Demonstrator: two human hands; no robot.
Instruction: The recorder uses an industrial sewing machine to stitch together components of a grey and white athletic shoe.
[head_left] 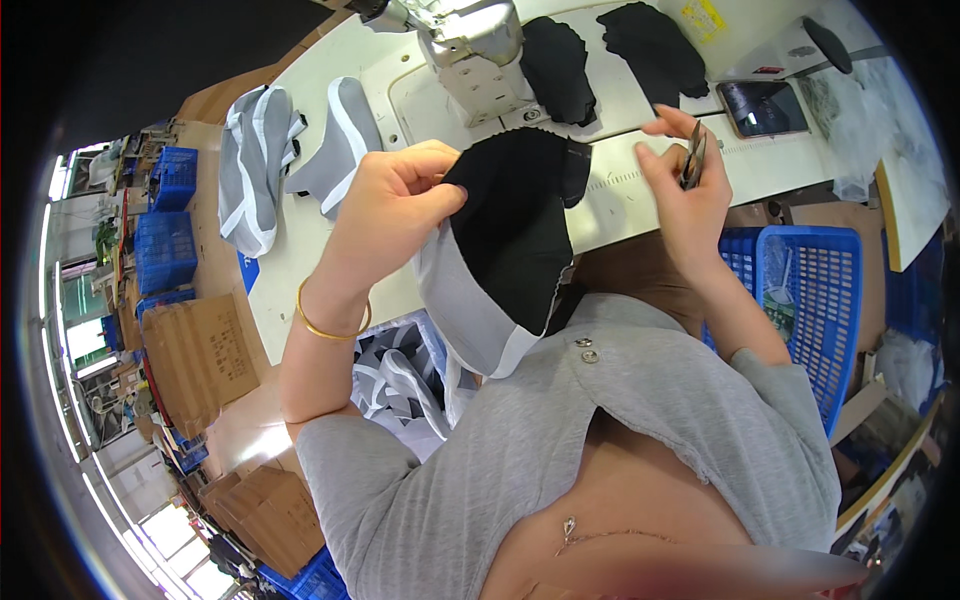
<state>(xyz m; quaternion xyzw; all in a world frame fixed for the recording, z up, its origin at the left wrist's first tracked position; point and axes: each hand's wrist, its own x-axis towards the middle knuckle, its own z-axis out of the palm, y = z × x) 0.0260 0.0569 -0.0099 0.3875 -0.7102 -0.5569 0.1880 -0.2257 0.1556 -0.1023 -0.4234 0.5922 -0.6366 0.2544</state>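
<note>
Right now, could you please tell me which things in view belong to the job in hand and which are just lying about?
Seemingly part of the job:
black-and-grey fabric piece, in the left hand
snips, in the right hand
sewing machine
black pieces and grey pieces on the table

Seemingly just lying about:
phone
cardboard box at left

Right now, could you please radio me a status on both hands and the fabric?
Left hand pinching black-and-grey fabric piece. Right hand holding metal snips, apart from the fabric. Sewing machine just beyond the piece.
</note>
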